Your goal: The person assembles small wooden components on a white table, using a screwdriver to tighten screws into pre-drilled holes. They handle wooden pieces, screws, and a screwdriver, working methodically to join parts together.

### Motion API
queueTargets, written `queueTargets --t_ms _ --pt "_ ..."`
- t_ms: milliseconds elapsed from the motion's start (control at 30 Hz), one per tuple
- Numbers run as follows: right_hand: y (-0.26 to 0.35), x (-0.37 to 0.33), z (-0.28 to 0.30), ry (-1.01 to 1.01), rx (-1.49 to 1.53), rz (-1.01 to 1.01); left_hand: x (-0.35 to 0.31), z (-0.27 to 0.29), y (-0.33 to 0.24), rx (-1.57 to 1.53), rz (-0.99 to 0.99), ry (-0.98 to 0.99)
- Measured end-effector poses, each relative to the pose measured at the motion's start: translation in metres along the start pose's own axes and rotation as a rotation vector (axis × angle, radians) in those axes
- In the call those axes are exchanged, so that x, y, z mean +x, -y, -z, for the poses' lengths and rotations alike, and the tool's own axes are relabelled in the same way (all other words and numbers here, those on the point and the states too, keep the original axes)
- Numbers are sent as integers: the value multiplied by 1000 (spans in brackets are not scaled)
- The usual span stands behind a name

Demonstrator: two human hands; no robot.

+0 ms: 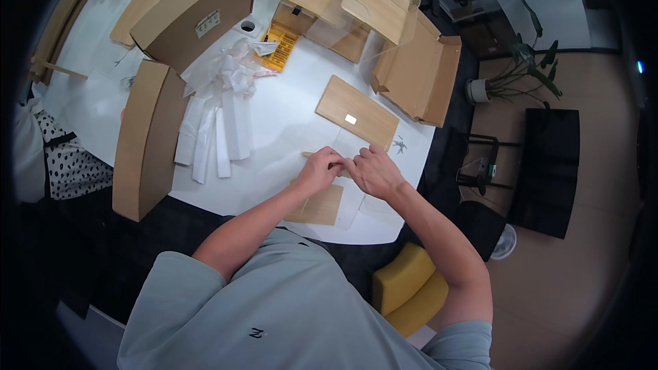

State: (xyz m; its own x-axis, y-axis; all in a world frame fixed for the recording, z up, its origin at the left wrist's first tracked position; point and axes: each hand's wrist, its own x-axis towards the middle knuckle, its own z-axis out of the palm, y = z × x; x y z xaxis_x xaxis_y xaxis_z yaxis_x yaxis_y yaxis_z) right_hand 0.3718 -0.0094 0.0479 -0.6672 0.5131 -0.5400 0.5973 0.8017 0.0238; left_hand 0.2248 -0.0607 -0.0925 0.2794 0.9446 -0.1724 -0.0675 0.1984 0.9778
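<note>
My left hand point(321, 171) and my right hand point(374, 173) meet above the near part of the white table, fingertips pinched close together. What they hold between them is too small and covered to make out. Below my left wrist lies a light wooden board point(322, 207), partly hidden by my forearm. A clear sheet point(351, 200) lies beside it, under my hands. Just beyond my fingers rests a larger wooden panel point(358, 111) with a small white rectangle on it. Several small metal pieces point(399, 144) lie at that panel's right end.
Cardboard boxes point(147, 140) stand on the left, beside white strips point(221, 140) and crumpled plastic wrap point(236, 68). Farther back are a yellow packet point(279, 46), a wood-and-clear-panel case point(343, 10) and an open carton point(419, 72). A yellow chair point(410, 288) stands at the near right.
</note>
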Motion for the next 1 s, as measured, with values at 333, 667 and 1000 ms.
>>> queueTargets --t_ms 333,667,1000 --pt "24 15 -32 -17 721 -715 4 -6 2 32 -21 -23" --pt "26 -7 21 -10 334 -492 2 -4 4 52 -47 -18" --pt "5 -10 2 -82 88 -67 1 -3 5 45 -42 -15"
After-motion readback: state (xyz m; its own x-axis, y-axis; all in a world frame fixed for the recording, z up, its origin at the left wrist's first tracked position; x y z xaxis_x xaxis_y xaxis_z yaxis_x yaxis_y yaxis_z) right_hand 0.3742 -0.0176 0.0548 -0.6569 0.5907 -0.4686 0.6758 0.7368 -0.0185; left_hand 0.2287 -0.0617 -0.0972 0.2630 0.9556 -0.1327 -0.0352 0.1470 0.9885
